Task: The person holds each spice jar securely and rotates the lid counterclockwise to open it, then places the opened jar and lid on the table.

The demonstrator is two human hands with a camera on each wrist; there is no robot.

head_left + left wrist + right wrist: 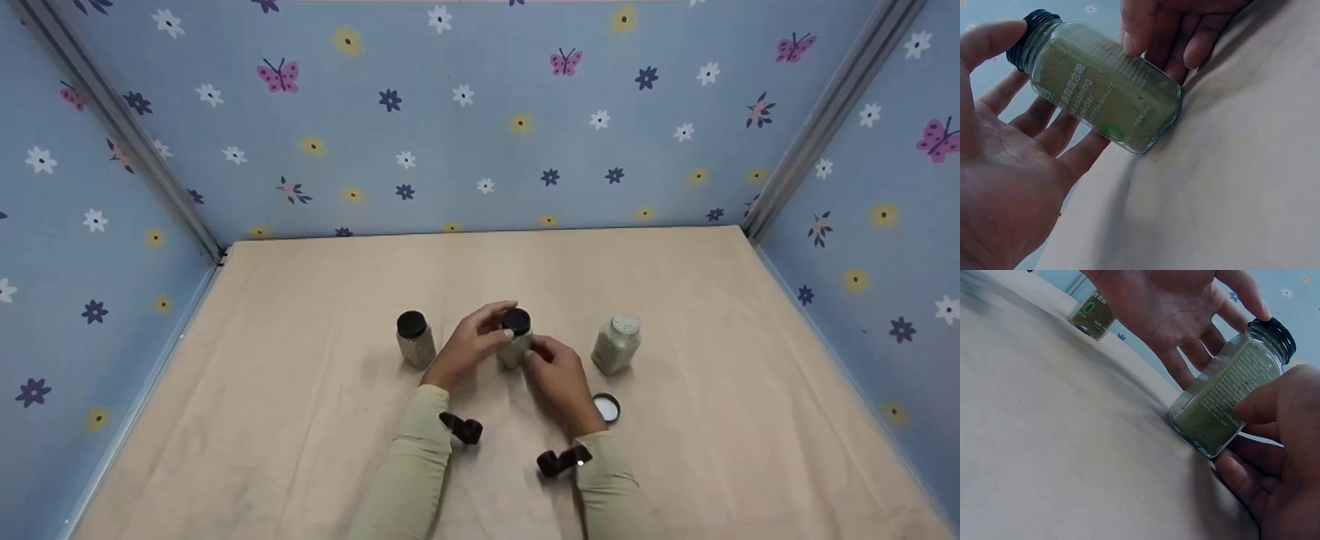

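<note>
At twelve o'clock on the bench (322,300), your left hand (465,348) pinches the black cap (516,321) of the seasoning jar (512,355), your right hand (558,373) pinching its side from four o'clock, so any twist likely goes best with the glass braced upright.

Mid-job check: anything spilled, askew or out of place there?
One thing: the rightmost jar has no black cap, unlike the leftmost jar and the held jar. An upturned black cap lies loose near the right hand. No spill shows.
</note>
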